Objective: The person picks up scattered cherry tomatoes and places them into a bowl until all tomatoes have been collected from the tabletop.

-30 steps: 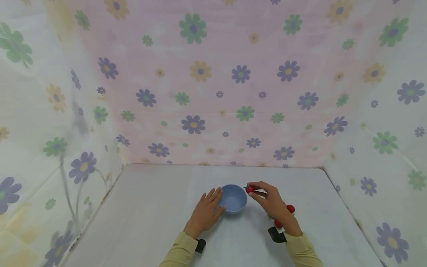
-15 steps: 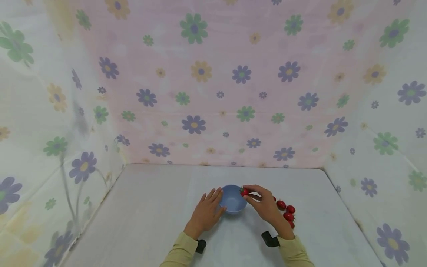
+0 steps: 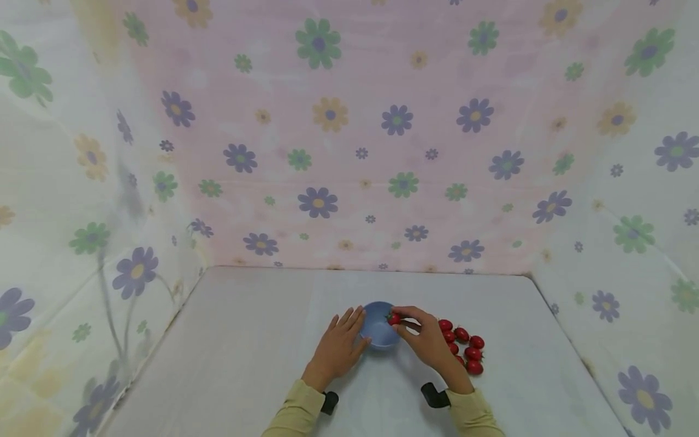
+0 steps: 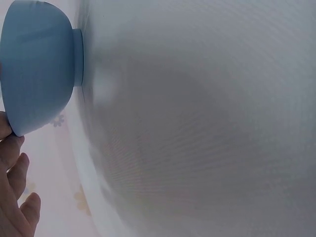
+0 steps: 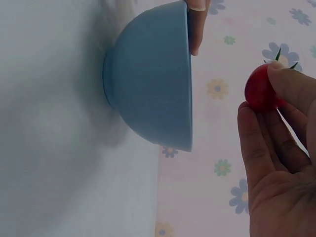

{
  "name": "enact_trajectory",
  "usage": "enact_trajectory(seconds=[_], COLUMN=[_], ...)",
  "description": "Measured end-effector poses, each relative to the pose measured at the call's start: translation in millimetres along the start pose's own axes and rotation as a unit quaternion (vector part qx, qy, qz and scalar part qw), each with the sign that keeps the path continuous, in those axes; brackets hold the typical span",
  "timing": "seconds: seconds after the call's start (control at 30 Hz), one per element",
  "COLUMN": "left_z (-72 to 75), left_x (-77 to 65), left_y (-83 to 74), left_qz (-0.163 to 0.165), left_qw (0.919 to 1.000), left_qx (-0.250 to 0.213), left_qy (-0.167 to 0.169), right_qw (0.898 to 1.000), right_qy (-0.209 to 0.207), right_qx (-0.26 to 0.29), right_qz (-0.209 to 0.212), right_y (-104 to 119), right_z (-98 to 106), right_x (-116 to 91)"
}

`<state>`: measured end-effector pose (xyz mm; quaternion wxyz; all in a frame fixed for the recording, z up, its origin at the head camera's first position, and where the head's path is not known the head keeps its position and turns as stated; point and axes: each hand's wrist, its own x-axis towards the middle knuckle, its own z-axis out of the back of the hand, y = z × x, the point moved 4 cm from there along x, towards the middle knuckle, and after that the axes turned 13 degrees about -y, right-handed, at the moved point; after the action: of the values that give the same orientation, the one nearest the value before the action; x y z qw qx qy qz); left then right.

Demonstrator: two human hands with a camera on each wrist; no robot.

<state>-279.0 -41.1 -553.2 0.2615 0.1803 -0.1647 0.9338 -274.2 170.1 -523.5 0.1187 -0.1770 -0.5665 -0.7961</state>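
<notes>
Head view: flowered cloth (image 3: 349, 170) walls in the pale desk (image 3: 262, 346) in front of you. Your left hand (image 3: 338, 349) has its fingers fairly straight and slightly spread, touching the rim of the blue bowl (image 5: 153, 79); keep that contact light, just enough to stop the bowl from sliding. Your right hand (image 3: 428, 343) pinches one red tomato (image 5: 259, 91) between thumb and fingers. The bowl stands upright on the desk, and more tomatoes (image 3: 474, 368) lie loosely grouped to its right, some hidden behind your right hand.

The pinched tomato is above the bowl's right-hand part, clear of the rim. To place it well, I'd carry it nearer the middle, lower it below the rim, then part your fingers gently; let go from this height, it would probably bounce or roll.
</notes>
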Motion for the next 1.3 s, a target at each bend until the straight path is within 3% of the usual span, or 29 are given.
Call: enact_trajectory(seconds=[0.3, 0.57, 0.8, 1.0, 1.3], left_z=[2.1, 1.0, -0.6, 0.6, -0.9], left_x=[0.0, 0.0, 0.3, 0.9, 0.4], left_y=[-1.5, -1.9, -0.8, -1.4, -1.2], left_qz=[-0.001, 0.005, 0.005, 0.006, 0.003], left_qw=[1.0000, 1.0000, 1.0000, 0.9999, 1.0000], left_qx=[-0.004, -0.007, -0.004, -0.010, -0.007], left_qy=[-0.001, 0.004, 0.006, 0.003, 0.002], right_qw=[0.999, 0.999, 0.998, 0.999, 0.998], right_qy=[0.000, 0.010, 0.007, 0.016, 0.020], right_qx=[0.020, 0.018, 0.026, 0.022, 0.020], right_qz=[0.048, 0.031, 0.054, 0.037, 0.050], right_y=[-2.7, -1.2, -5.4, -7.9, -6.0], right_z=[-7.4, -12.6, -17.5, -22.0, -26.7], right_x=[-3.8, -6.1, -3.7, -2.2, -2.6])
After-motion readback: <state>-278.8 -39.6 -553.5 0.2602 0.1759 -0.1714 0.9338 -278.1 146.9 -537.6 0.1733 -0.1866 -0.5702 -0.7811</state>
